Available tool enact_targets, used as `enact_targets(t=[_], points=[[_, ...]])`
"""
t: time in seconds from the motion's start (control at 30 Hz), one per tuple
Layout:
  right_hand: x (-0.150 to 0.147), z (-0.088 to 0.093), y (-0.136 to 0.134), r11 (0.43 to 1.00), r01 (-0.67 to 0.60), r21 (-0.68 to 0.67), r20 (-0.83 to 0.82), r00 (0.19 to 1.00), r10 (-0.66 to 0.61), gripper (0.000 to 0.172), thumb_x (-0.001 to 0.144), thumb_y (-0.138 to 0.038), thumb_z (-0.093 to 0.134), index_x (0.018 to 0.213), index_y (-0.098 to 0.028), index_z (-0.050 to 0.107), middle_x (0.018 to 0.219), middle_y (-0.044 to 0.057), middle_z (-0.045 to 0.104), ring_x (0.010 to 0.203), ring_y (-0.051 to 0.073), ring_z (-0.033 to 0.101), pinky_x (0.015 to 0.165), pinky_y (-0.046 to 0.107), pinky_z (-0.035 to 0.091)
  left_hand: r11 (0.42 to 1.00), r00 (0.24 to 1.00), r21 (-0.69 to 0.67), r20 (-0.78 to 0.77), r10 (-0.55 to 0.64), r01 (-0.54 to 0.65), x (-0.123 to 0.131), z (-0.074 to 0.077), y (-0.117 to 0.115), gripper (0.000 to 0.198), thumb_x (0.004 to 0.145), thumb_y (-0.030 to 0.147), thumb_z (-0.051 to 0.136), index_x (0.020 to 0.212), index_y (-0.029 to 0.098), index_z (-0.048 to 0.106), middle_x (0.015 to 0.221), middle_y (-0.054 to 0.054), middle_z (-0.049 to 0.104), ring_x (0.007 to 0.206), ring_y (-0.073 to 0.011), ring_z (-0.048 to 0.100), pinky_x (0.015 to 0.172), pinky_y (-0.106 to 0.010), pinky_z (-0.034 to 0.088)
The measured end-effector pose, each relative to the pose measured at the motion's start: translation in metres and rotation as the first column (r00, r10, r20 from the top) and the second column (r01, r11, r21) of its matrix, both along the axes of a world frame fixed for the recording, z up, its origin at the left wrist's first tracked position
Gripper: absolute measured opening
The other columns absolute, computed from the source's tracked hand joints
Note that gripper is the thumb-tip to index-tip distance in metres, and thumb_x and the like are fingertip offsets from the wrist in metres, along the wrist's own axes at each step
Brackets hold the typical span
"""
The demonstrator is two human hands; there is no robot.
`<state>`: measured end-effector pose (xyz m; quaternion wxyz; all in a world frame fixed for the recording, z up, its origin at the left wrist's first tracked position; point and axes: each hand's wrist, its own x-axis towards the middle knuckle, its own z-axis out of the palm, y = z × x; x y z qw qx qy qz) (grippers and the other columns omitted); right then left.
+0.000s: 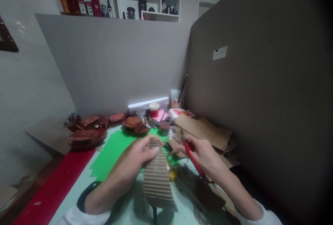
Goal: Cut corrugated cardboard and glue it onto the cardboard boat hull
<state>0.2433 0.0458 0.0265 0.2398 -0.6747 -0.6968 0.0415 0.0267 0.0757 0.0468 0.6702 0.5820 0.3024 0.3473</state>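
Observation:
A strip of corrugated cardboard with its ridges facing me is held up above the table. My left hand grips it near its upper end, thumb on the ridged face. In my right hand is a pair of scissors with red handles. Their blades point up and away from me, to the right of the strip and apart from it. How far the blades are spread is hard to see. Green paper lies on the table beyond my left hand.
Stacks of reddish-brown cardboard pieces lie at the back left. Brown cardboard sheets are piled at the right, against the dark partition. A red and white cup, a round brown tub and a brush holder stand at the back.

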Motion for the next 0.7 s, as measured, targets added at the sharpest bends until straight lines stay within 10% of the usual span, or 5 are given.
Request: enact_targets(t=[0.37, 0.5, 0.57, 0.7], points=[[0.009, -0.019, 0.008, 0.99, 0.086, -0.113, 0.255, 0.966, -0.055, 0.02, 0.085, -0.012, 0.057, 0.103, -0.008, 0.064, 0.094, 0.023, 0.067, 0.089, 0.038, 0.064, 0.066, 0.037, 0.042, 0.992, 0.991, 0.001, -0.038, 0.129, -0.129, -0.063, 0.016, 0.061, 0.015, 0.078, 0.021, 0.072, 0.071, 0.012, 0.063, 0.066, 0.001, 0.058, 0.058, -0.0092, 0.055, 0.054, -0.019, 0.043], [-0.024, -0.012, -0.005, 0.981, -0.177, -0.078, 0.044, 0.983, 0.18, 0.033, 0.098, -0.027, 0.046, 0.13, -0.021, 0.051, 0.106, 0.008, 0.069, 0.094, 0.02, 0.066, 0.08, 0.029, 0.049, 0.994, 0.98, 0.025, -0.165, 0.109, -0.107, -0.089, 0.006, 0.094, 0.009, 0.085, 0.02, 0.067, 0.082, 0.012, 0.064, 0.073, 0.001, 0.062, 0.06, -0.0101, 0.058, 0.056, -0.023, 0.049], [-0.048, -0.01, -0.016, 0.916, -0.399, -0.049, -0.297, 0.881, 0.368, 0.044, 0.097, -0.034, 0.051, 0.139, -0.026, 0.044, 0.107, 0.005, 0.07, 0.093, 0.019, 0.067, 0.084, 0.03, 0.05, 0.993, 0.968, 0.059, -0.226, 0.108, -0.097, -0.092, -0.004, 0.104, 0.01, 0.089, 0.022, 0.064, 0.089, 0.013, 0.063, 0.08, 0.0, 0.064, 0.064, -0.0114, 0.06, 0.058, -0.026, 0.052], [-0.092, -0.014, -0.035, 0.789, -0.602, -0.126, -0.467, 0.738, 0.488, 0.059, 0.093, -0.033, 0.058, 0.147, -0.039, 0.033, 0.12, 0.004, 0.065, 0.102, 0.021, 0.064, 0.083, 0.032, 0.052, 0.979, 0.937, 0.175, -0.31, 0.159, -0.108, -0.087, -0.025, 0.115, 0.019, 0.09, 0.028, 0.062, 0.103, 0.014, 0.063, 0.096, -0.004, 0.066, 0.077, -0.0155, 0.064, 0.067, -0.033, 0.056]])
